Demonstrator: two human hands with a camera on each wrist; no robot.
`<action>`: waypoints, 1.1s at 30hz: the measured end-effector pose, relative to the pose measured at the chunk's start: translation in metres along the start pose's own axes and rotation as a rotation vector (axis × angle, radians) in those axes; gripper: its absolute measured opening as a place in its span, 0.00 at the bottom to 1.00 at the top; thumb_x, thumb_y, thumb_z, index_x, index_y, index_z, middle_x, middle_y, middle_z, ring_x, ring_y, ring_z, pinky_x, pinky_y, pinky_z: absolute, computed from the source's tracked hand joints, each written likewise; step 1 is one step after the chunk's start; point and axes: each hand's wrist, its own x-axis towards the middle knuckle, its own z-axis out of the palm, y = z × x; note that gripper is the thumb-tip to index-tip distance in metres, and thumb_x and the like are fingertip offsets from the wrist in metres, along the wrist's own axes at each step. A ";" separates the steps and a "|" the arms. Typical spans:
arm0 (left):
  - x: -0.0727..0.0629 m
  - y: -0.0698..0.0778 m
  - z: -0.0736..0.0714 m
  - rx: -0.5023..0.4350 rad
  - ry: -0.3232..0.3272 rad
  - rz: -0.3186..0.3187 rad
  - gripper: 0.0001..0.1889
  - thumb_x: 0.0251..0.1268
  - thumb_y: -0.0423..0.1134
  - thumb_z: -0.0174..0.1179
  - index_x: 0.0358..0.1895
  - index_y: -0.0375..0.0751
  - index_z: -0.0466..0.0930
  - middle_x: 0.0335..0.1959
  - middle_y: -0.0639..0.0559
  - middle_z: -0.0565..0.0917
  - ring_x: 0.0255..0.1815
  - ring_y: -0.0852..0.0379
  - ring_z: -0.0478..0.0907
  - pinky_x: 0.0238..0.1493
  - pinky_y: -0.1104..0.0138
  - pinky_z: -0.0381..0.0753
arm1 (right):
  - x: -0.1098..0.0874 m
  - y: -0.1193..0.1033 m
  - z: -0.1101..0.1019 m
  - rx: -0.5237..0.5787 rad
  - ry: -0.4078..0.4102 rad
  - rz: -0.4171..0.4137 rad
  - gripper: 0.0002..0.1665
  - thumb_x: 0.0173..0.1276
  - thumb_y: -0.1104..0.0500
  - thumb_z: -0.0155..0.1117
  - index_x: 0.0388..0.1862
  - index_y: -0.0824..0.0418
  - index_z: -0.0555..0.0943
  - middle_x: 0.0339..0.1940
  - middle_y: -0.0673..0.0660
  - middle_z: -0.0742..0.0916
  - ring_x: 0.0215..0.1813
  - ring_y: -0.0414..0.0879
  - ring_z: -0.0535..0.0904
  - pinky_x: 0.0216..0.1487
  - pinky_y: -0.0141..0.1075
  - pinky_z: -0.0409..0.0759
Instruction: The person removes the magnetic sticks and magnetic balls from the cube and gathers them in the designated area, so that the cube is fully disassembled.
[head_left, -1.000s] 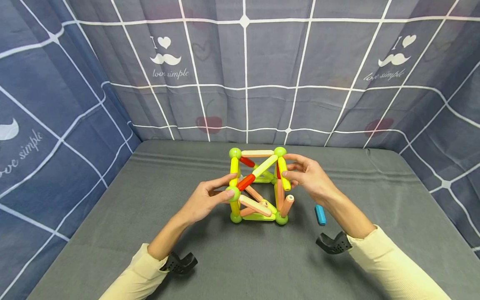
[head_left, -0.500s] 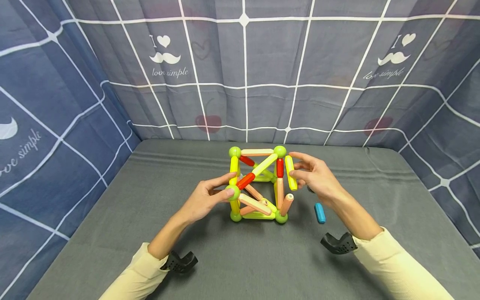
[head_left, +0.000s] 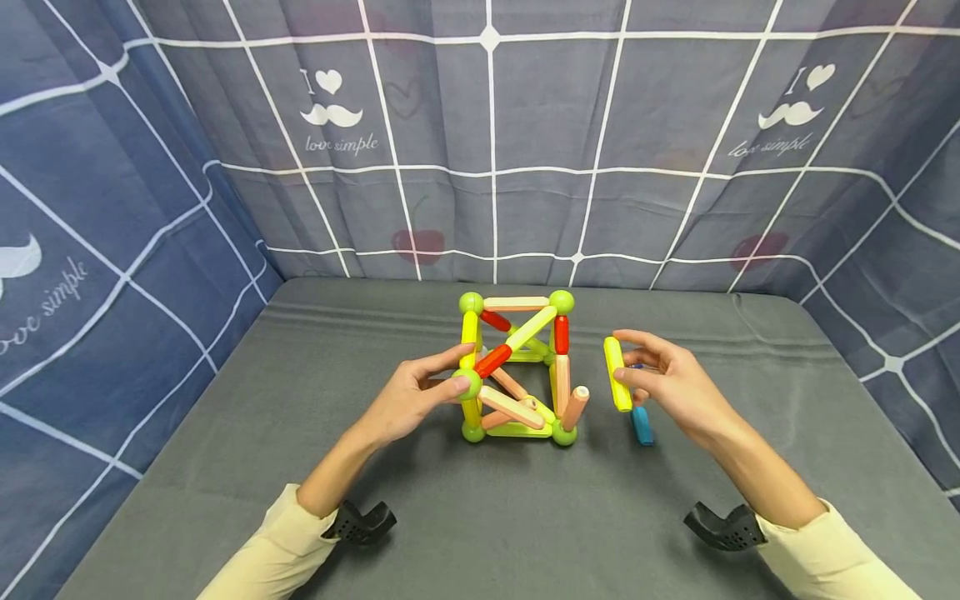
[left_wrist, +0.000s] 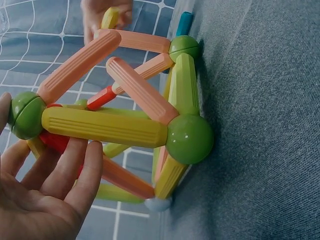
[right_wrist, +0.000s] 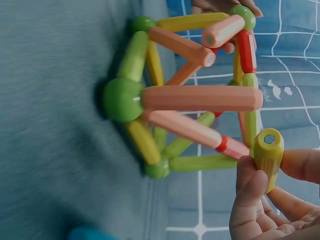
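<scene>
A box-shaped frame of magnetic building rods and green balls (head_left: 517, 432) stands mid-table in the head view. My left hand (head_left: 416, 400) pinches the green ball (head_left: 468, 383) at its near upper left corner, thumb in front and fingers behind. Off to the frame's right, my right hand (head_left: 678, 387) holds a loose yellow rod (head_left: 617, 375) between thumb and fingers, apart from the frame. In the right wrist view the yellow rod (right_wrist: 269, 155) shows a metal disc in its end. A salmon rod (head_left: 575, 408) rises with a free end from the near lower right ball (head_left: 564, 433).
A blue rod (head_left: 642, 425) lies on the grey table (head_left: 525, 525) below my right hand. Another small dark blue thing is partly hidden behind that hand's fingers. A checked curtain (head_left: 540, 142) hangs behind and along both sides.
My right hand has drawn the yellow rod away from the frame's upper right ball and carried it right and slightly toward me. The left hand stays on its ball.
</scene>
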 end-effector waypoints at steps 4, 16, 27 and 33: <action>0.001 0.000 0.002 -0.018 -0.006 0.004 0.26 0.72 0.36 0.59 0.71 0.35 0.68 0.70 0.39 0.69 0.56 0.44 0.80 0.49 0.58 0.82 | -0.019 0.015 -0.010 -0.036 0.004 -0.007 0.33 0.73 0.58 0.62 0.71 0.67 0.65 0.45 0.62 0.82 0.27 0.44 0.77 0.33 0.37 0.80; -0.001 0.000 -0.001 -0.040 -0.026 0.012 0.27 0.74 0.35 0.57 0.72 0.34 0.65 0.67 0.29 0.69 0.55 0.41 0.80 0.48 0.57 0.83 | -0.062 0.050 -0.036 -0.120 -0.040 0.076 0.34 0.72 0.58 0.64 0.70 0.70 0.64 0.46 0.66 0.80 0.25 0.47 0.76 0.30 0.41 0.80; -0.001 0.000 0.000 -0.027 -0.023 0.009 0.28 0.74 0.35 0.57 0.73 0.31 0.63 0.66 0.32 0.72 0.54 0.39 0.79 0.48 0.51 0.82 | -0.079 0.075 -0.043 -0.177 -0.128 0.120 0.30 0.71 0.60 0.65 0.65 0.73 0.66 0.41 0.63 0.78 0.25 0.48 0.78 0.27 0.39 0.80; -0.001 0.000 0.001 -0.015 -0.023 0.014 0.28 0.74 0.35 0.57 0.73 0.32 0.63 0.65 0.32 0.72 0.54 0.41 0.80 0.47 0.56 0.83 | -0.082 0.081 -0.044 -0.226 -0.091 0.121 0.28 0.69 0.61 0.66 0.62 0.71 0.69 0.38 0.61 0.79 0.22 0.45 0.76 0.24 0.37 0.78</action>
